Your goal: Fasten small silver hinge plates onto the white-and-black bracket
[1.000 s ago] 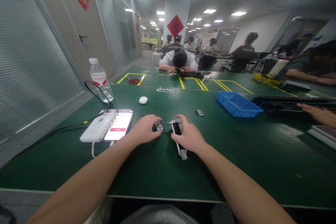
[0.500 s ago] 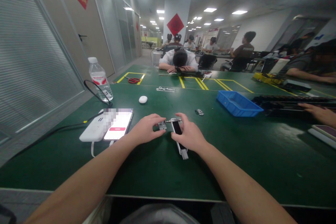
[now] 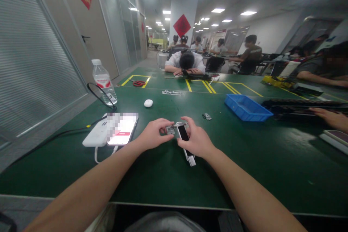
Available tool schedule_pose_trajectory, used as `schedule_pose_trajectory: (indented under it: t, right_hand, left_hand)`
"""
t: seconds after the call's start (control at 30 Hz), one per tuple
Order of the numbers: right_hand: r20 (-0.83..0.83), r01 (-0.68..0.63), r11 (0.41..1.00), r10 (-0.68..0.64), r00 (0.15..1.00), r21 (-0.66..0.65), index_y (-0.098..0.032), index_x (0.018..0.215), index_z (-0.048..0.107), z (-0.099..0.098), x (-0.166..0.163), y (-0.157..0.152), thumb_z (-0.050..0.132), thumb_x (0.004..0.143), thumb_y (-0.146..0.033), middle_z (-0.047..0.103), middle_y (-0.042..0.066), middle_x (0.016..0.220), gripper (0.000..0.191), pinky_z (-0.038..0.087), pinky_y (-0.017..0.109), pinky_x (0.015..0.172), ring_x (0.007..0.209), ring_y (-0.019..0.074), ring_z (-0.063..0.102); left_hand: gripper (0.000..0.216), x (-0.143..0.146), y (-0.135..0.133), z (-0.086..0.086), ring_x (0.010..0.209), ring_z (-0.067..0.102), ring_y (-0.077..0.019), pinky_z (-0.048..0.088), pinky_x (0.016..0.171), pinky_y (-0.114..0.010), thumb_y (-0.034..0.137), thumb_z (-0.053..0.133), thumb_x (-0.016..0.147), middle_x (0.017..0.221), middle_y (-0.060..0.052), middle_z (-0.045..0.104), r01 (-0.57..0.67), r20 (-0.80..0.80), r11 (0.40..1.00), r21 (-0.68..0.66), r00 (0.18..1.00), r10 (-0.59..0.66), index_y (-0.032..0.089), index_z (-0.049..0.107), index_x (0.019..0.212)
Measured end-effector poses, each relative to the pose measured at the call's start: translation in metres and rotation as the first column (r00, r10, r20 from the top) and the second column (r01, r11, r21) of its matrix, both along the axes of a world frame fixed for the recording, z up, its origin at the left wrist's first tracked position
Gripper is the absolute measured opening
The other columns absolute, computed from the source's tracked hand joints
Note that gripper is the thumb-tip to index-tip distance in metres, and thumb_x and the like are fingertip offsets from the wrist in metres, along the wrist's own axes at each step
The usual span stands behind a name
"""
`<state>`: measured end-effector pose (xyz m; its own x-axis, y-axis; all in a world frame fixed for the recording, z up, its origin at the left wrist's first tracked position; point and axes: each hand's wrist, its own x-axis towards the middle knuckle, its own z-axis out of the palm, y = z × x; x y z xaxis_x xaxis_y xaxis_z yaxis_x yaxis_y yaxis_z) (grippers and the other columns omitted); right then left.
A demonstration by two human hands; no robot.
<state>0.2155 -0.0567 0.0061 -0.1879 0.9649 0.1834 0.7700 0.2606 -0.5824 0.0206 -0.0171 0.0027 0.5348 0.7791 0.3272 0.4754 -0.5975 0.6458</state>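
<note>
Pinching small metal part (image 3: 170, 129) in your left hand (image 3: 152, 137), right hand (image 3: 196, 140) clamped on black strip (image 3: 185, 144) beside phone (image 3: 123, 129); slight misalignment could jam it.

Both forearms extended forward; left hand (image 3: 152, 136) and right hand (image 3: 196, 140) curled, fingertips nearly meeting.

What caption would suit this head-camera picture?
Left hand presses a small metal part against the slim black-and-silver device held by the right hand over a green table.
</note>
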Motion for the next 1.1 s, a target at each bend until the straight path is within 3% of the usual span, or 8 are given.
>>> schedule_pose_trajectory:
  t: [0.13,0.27,0.37,0.6,0.83,1.1]
  right_hand:
    - [-0.008,0.003,1.000,-0.003,1.000,0.001,-0.018,0.133,0.035,0.002,0.000,-0.001,0.060,0.068,-0.030,0.059,-0.004,0.062,0.070,0.029,0.024,0.054,0.053,0.0141,0.051]
    - [-0.036,-0.002,1.000,0.003,0.999,0.026,-0.019,0.134,0.034,0.000,-0.001,-0.002,0.060,0.069,-0.030,0.058,-0.005,0.061,0.070,0.029,0.023,0.053,0.053,0.0138,0.051]
    - [-0.053,-0.001,0.999,0.004,0.999,0.048,-0.019,0.134,0.034,-0.001,-0.002,-0.003,0.060,0.070,-0.031,0.056,-0.006,0.061,0.070,0.029,0.023,0.052,0.052,0.0137,0.051]
    - [-0.098,0.005,0.998,0.001,0.995,0.061,-0.018,0.134,0.032,-0.001,-0.004,-0.005,0.059,0.071,-0.032,0.057,-0.006,0.061,0.070,0.032,0.023,0.053,0.054,0.0141,0.052]
    - [-0.117,0.010,0.999,-0.004,0.993,0.052,-0.018,0.134,0.030,-0.003,-0.004,-0.005,0.060,0.071,-0.031,0.057,-0.006,0.060,0.071,0.032,0.023,0.053,0.054,0.0136,0.052]
    - [-0.137,0.030,0.999,-0.024,0.990,0.046,-0.017,0.134,0.032,-0.002,-0.005,-0.003,0.059,0.071,-0.030,0.055,-0.007,0.058,0.070,0.032,0.023,0.052,0.052,0.0134,0.052]
  left_hand:
    - [0.040,0.005,-0.001,-0.002,0.074,0.062,-0.0140,0.053,0.069,-0.028,0.026,0.070,0.068,0.106,-0.010,0.065,-0.031,0.189,0.976,-0.215,0.979,0.073,0.013,0.067,0.107]
    - [0.041,0.009,-0.001,-0.003,0.082,0.066,-0.0192,0.054,0.078,-0.035,0.024,0.072,0.069,0.096,-0.011,0.070,-0.026,0.339,0.879,-0.476,0.917,0.211,0.010,0.065,0.107]
    - [0.040,0.012,-0.002,-0.005,0.088,0.067,-0.0200,0.052,0.087,-0.038,0.021,0.073,0.069,0.096,-0.011,0.072,-0.003,0.422,0.820,-0.572,0.857,0.298,0.009,0.064,0.106]
    - [0.037,0.015,-0.003,-0.008,0.089,0.067,-0.0198,0.053,0.089,-0.041,0.018,0.073,0.069,0.100,-0.010,0.070,0.006,0.502,0.842,-0.539,0.805,0.316,0.010,0.063,0.103]
    - [0.034,0.016,-0.001,-0.010,0.083,0.067,-0.0165,0.057,0.077,-0.034,0.016,0.070,0.070,0.099,-0.009,0.067,-0.034,0.493,0.882,-0.471,0.818,0.295,0.013,0.055,0.100]
    - [0.032,0.015,-0.001,-0.007,0.087,0.066,-0.0183,0.054,0.082,-0.037,0.023,0.070,0.069,0.098,-0.008,0.067,-0.016,0.474,0.908,-0.418,0.849,0.233,0.013,0.056,0.096]
